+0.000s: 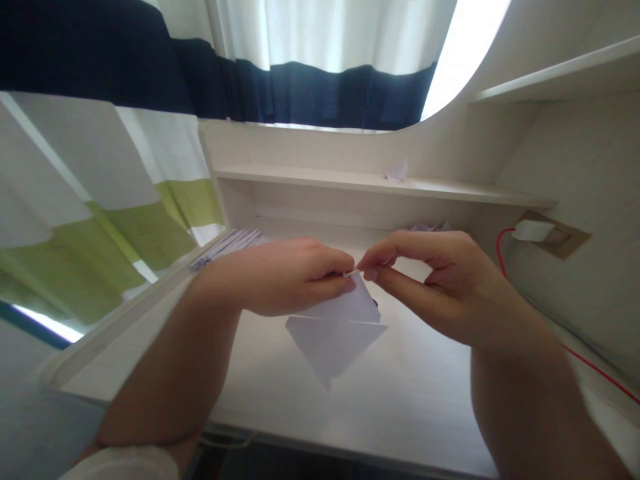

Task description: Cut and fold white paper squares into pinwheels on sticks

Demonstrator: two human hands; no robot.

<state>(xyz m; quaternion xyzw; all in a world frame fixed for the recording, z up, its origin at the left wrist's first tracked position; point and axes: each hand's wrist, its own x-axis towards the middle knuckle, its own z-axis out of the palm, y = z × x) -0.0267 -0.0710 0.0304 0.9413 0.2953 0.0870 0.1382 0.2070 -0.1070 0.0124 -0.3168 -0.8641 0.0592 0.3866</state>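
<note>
A folded sheet of pale lilac paper (pixel 333 337) hangs above the white desk (pixel 400 393), its lower corner pointing down. My left hand (pixel 280 277) pinches its upper edge between thumb and fingers. My right hand (pixel 435 280) pinches the same top point from the right, thumb and forefinger meeting the left fingertips. The upper part of the fold is hidden behind my left hand.
A stack of lilac sheets (pixel 227 245) lies at the desk's back left. More paper (pixel 430 227) sits at the back right. A small folded piece (pixel 397 171) rests on the shelf above. A red cable (pixel 505 267) runs from a wall plug (pixel 533 231) along the right side. Curtains hang left.
</note>
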